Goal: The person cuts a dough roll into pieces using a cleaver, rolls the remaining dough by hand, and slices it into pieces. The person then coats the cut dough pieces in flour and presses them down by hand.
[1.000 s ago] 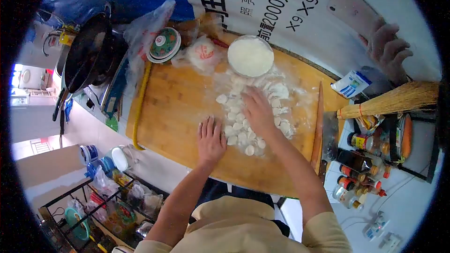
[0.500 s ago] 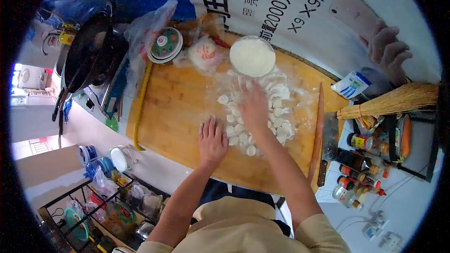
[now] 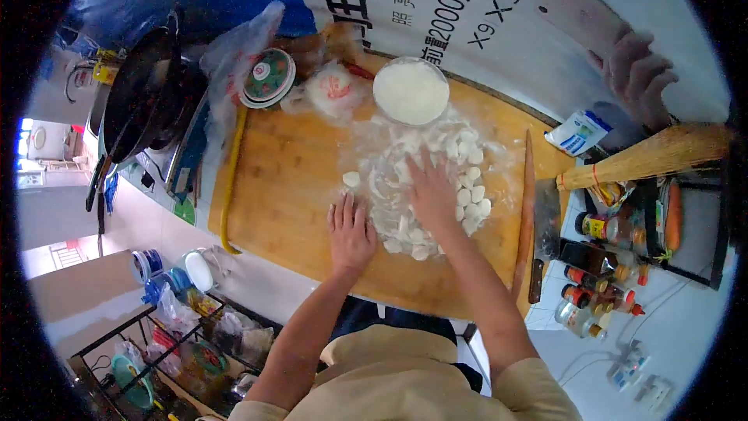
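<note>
My right hand [image 3: 432,196] lies with fingers spread over white flour [image 3: 382,191] on the wooden board [image 3: 288,179]. Small white dough pieces [image 3: 471,195] lie to its right, and more sit near its wrist. My left hand [image 3: 351,234] rests flat on the board with its fingers out, and one dough piece [image 3: 351,179] is just beyond its fingertips. Neither hand holds anything that shows. Behind the flour stands a round bowl of white flour [image 3: 411,92]. Whatever lies under my right palm is hidden.
A rolling pin [image 3: 526,210] and a cleaver [image 3: 547,222] lie at the board's right side. Beyond are a straw broom [image 3: 647,157] and bottles [image 3: 612,228]. Plastic bags [image 3: 333,92], a lidded container [image 3: 267,78] and a black pan [image 3: 140,93] stand back left.
My right hand has moved over the flour, and the dough pieces have shifted, many now to its right, with a swirled floury patch at its left. My left hand stays nearly in place.
</note>
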`<control>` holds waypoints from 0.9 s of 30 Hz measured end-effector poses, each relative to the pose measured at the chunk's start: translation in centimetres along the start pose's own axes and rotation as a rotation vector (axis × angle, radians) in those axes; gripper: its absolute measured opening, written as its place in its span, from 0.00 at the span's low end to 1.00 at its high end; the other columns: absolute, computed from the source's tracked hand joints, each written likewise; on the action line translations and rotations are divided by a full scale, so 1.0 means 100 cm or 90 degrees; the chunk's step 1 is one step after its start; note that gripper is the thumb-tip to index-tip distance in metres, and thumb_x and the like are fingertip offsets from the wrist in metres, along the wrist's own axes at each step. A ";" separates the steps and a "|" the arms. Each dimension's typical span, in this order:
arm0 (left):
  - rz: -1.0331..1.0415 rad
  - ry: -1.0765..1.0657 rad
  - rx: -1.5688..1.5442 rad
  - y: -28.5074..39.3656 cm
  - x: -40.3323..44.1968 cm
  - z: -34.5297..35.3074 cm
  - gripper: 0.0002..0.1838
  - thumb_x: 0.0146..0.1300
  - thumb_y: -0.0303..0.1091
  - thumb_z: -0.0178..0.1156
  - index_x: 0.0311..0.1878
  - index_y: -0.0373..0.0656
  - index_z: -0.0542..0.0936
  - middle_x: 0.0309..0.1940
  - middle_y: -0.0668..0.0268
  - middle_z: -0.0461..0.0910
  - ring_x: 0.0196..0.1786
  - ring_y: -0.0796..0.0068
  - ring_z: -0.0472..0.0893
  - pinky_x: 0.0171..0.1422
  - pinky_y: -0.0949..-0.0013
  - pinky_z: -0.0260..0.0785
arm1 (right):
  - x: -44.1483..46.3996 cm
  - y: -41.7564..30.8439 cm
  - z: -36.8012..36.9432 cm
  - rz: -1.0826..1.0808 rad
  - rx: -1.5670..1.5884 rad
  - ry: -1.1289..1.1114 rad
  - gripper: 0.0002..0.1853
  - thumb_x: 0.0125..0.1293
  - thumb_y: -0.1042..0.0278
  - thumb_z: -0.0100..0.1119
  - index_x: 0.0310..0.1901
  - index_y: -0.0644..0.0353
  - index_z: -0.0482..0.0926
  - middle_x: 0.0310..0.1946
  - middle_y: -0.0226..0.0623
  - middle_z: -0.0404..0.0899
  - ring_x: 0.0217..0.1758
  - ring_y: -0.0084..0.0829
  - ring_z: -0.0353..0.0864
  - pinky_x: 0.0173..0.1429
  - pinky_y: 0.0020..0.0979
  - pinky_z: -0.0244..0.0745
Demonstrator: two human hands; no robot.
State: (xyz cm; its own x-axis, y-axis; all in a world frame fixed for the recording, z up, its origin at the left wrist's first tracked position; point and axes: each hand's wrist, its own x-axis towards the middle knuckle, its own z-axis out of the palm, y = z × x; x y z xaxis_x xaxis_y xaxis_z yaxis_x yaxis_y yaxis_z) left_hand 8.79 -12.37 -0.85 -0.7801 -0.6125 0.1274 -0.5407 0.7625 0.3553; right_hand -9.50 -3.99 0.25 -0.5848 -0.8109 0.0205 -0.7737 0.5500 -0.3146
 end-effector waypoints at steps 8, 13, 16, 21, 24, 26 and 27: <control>0.008 0.005 -0.003 0.002 0.003 -0.003 0.22 0.61 0.35 0.52 0.58 0.40 0.73 0.63 0.51 0.68 0.69 0.51 0.63 0.75 0.48 0.49 | -0.050 -0.019 -0.026 -0.123 0.007 -0.197 0.35 0.59 0.58 0.61 0.70 0.46 0.63 0.74 0.40 0.51 0.75 0.52 0.50 0.76 0.56 0.42; 0.001 -0.015 0.000 0.003 0.000 -0.003 0.22 0.62 0.35 0.52 0.60 0.41 0.73 0.64 0.51 0.68 0.69 0.50 0.63 0.75 0.48 0.49 | -0.047 0.045 -0.024 0.019 -0.079 -0.013 0.36 0.60 0.56 0.61 0.70 0.48 0.62 0.75 0.43 0.47 0.77 0.51 0.48 0.76 0.56 0.43; 0.000 -0.006 0.014 0.003 0.000 -0.001 0.23 0.63 0.35 0.51 0.61 0.41 0.72 0.64 0.51 0.67 0.69 0.51 0.63 0.75 0.48 0.49 | -0.016 0.044 -0.009 0.200 0.059 0.102 0.38 0.60 0.53 0.61 0.71 0.46 0.60 0.75 0.46 0.49 0.76 0.52 0.48 0.74 0.60 0.44; 0.012 -0.009 0.024 0.001 0.002 -0.003 0.23 0.64 0.35 0.51 0.63 0.42 0.71 0.65 0.51 0.67 0.70 0.51 0.62 0.75 0.48 0.48 | -0.028 -0.001 -0.017 -0.044 0.080 -0.049 0.39 0.59 0.57 0.62 0.71 0.52 0.59 0.74 0.47 0.50 0.76 0.54 0.48 0.76 0.56 0.44; 0.017 -0.012 0.033 0.000 0.003 0.000 0.24 0.64 0.35 0.51 0.63 0.42 0.70 0.66 0.51 0.66 0.70 0.51 0.61 0.75 0.48 0.48 | -0.041 0.002 -0.025 -0.080 0.026 -0.089 0.34 0.63 0.51 0.57 0.70 0.49 0.62 0.73 0.48 0.53 0.73 0.57 0.54 0.73 0.59 0.48; 0.014 -0.024 0.037 0.001 0.002 -0.001 0.24 0.64 0.35 0.51 0.64 0.42 0.70 0.66 0.51 0.65 0.70 0.51 0.61 0.75 0.49 0.48 | -0.022 0.026 -0.015 -0.007 0.002 0.016 0.33 0.64 0.51 0.55 0.70 0.49 0.63 0.72 0.48 0.55 0.73 0.56 0.54 0.74 0.57 0.48; 0.006 -0.035 0.039 0.002 0.000 -0.002 0.24 0.65 0.35 0.51 0.64 0.42 0.69 0.66 0.51 0.65 0.71 0.51 0.61 0.76 0.49 0.47 | -0.008 0.041 -0.009 0.064 -0.023 0.119 0.31 0.65 0.52 0.54 0.69 0.49 0.63 0.71 0.49 0.56 0.73 0.56 0.55 0.74 0.56 0.48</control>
State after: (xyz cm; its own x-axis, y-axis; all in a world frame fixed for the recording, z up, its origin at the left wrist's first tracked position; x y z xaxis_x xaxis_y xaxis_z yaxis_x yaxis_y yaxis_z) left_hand 8.74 -12.24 -0.54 -0.8007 -0.5938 0.0788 -0.5500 0.7810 0.2960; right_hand -12.46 -0.95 -0.24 -0.6915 -0.7026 0.1678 -0.7158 0.6354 -0.2896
